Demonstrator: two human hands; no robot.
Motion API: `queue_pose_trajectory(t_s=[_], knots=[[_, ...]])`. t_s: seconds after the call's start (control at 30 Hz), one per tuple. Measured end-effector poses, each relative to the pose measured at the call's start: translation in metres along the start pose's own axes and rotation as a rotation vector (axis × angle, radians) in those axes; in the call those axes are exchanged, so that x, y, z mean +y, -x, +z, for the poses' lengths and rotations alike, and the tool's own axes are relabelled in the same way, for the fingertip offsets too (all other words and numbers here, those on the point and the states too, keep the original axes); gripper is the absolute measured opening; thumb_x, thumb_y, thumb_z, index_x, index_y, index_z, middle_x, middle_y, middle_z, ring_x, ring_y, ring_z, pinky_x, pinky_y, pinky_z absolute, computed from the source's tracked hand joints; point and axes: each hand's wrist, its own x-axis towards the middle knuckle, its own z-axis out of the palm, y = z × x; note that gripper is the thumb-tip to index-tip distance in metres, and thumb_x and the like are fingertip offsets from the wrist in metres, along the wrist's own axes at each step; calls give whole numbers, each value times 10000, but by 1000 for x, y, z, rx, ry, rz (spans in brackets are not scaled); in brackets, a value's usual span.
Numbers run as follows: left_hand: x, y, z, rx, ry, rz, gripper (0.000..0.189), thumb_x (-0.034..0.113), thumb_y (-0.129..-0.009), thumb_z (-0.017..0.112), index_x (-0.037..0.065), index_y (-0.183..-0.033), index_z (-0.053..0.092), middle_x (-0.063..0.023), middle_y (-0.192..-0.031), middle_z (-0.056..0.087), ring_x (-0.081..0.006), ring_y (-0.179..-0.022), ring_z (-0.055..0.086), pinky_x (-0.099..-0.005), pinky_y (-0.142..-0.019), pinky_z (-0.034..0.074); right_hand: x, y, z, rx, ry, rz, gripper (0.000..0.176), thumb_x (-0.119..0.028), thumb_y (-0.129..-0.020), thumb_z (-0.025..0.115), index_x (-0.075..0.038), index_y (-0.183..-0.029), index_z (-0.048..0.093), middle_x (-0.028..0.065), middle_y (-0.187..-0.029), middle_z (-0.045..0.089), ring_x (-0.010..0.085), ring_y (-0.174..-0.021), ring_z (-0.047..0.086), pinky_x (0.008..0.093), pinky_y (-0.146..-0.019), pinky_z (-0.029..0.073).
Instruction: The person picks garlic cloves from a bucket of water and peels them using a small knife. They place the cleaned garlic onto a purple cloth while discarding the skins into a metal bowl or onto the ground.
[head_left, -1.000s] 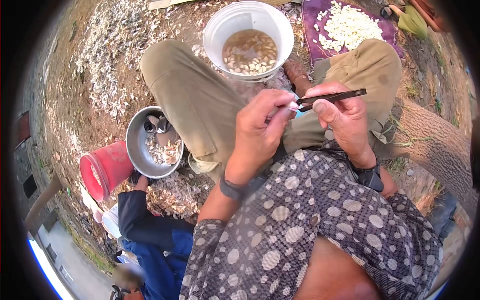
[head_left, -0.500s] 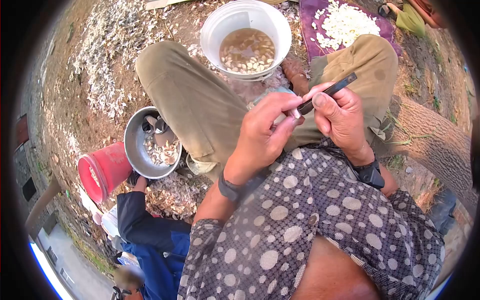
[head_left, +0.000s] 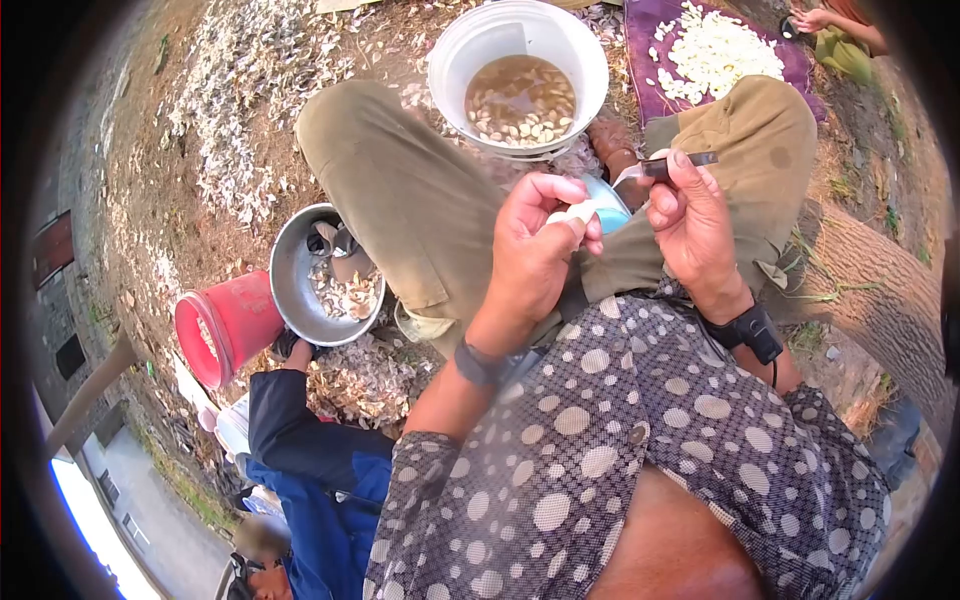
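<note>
My left hand point(head_left: 535, 255) pinches a pale garlic clove point(head_left: 580, 212) between thumb and fingers, above my lap. My right hand point(head_left: 692, 225) grips a small dark knife point(head_left: 668, 166) whose blade points left, a little apart from the clove. Under both hands a small blue bowl point(head_left: 612, 203) peeks out between my knees. Just beyond my knees stands a white bucket point(head_left: 450, 60) filled with brownish water and soaking cloves.
A purple cloth point(head_left: 650, 85) with peeled white cloves lies at the top right. A metal bowl point(head_left: 290, 270) of peels and a red bucket point(head_left: 235, 320) sit to my left. Another person in blue point(head_left: 310, 480) crouches at the lower left. Peels litter the ground.
The hands have drawn apart: the knife lifted off the clove and moved up and right, while my left hand keeps the clove. The view shifted slightly.
</note>
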Motion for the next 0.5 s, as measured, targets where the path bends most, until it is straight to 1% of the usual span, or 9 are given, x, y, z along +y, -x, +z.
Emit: queue_pose_trajectory(t_s=[0.07,0.1,0.23,0.33,0.4,0.5], knots=[[-2,-1,-6,16,-7,-16,247,-16,-922,605,8,-1159,539,-101,-1041,618,-180,-879,636,-342,-762,553,-2,-1,-3,49,95,-129,266,-281,-1039,602,-18,-1041,643,85,-849,702,85,-612,592,232,-566,512],[-2,-2,-7,22,-11,-26,251,-15,-920,611,8,-1158,537,-100,-1049,615,-179,-880,635,-338,-762,548,-4,0,1,45,197,-157,254,-275,-1029,624,-23,-1059,643,70,-846,689,82,-626,593,231,-563,506],[-6,-5,1,40,-158,42,229,-26,-927,607,8,-1141,536,-104,-1084,602,-166,-886,637,-315,-766,548,8,14,10,14,294,-89,222,-233,-1004,669,-34,-1101,650,24,-768,643,82,-634,603,233,-564,513],[-6,-3,6,44,-259,94,230,-50,-923,606,14,-1132,535,-106,-1105,594,-153,-876,639,-299,-761,547,11,18,14,-2,273,-60,223,-236,-1004,668,-38,-1105,652,25,-758,643,90,-623,611,232,-559,519],[-8,-2,2,16,-274,91,239,-69,-915,604,18,-1126,534,-111,-1121,590,-148,-863,642,-291,-760,548,11,19,17,-3,239,-58,219,-231,-1008,661,-32,-1099,650,32,-779,650,97,-614,615,231,-559,527],[-7,-2,5,-5,-300,93,250,-62,-915,597,23,-1138,524,-91,-1123,575,-129,-895,639,-282,-772,551,11,19,16,-18,206,-53,214,-224,-1011,655,-27,-1094,646,43,-824,660,101,-617,616,240,-564,535]])
